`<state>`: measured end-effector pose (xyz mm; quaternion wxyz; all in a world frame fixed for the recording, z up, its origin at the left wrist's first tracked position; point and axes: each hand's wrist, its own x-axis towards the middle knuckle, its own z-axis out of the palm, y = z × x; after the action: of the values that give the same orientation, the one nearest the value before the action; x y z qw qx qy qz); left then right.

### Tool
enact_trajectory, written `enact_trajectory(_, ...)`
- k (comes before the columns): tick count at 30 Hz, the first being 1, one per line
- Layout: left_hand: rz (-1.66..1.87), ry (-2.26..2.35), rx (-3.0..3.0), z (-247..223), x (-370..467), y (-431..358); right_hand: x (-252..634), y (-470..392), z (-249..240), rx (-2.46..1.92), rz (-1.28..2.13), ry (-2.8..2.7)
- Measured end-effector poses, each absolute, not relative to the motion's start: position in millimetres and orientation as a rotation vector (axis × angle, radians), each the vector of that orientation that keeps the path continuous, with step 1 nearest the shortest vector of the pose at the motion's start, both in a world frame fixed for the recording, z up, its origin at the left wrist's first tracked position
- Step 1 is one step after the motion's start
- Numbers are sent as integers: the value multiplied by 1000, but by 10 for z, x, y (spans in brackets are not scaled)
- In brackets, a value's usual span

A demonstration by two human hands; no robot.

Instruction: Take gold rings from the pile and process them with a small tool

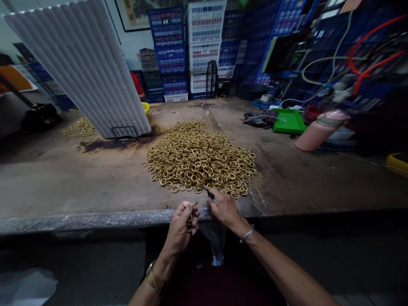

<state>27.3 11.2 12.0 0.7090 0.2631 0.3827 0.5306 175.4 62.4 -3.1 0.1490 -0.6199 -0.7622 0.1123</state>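
Observation:
A wide heap of brass-coloured rings (200, 157) lies on the wooden table (111, 182). My left hand (183, 223), at the table's front edge, is closed on several of these rings, which show between the thumb and fingers. My right hand (225, 208) is beside it, at the heap's near edge, with its fingers bent together. A small dark object (211, 194) sticks out at the right thumb and index finger; its exact shape is too small to tell. The two hands are slightly apart.
A corrugated white panel (83, 63) stands on the left, with a smaller ring pile (81, 126) behind it. At the right are a green tray (288, 120), a dark cloth (259, 119) and a pink cylinder (320, 131). Stacked crates (205, 42) stand behind the table.

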Motion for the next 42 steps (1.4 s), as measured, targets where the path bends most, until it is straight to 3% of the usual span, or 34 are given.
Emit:
enact_trajectory(9, 1170, 781, 442, 39, 237, 154, 1674, 843, 14, -2032, 162, -2203)
enact_trajectory(16, 1146, 688, 250, -16, 189, 251, 1745, 896, -40, -1885, 179, -2158)
enact_trajectory(25, 1216, 980, 635, 3, 288, 372, 1740, 769, 112, -1301, 885, -1908)
enact_trajectory(35, 1249, 1222, 1039, 6, 319, 291, 1597, 645, 24, -1281, 1418, -1540)
enact_trajectory(42, 1101, 1185, 956, 56, 320, 219, 1558, 613, 43, -1363, 1325, -1526)
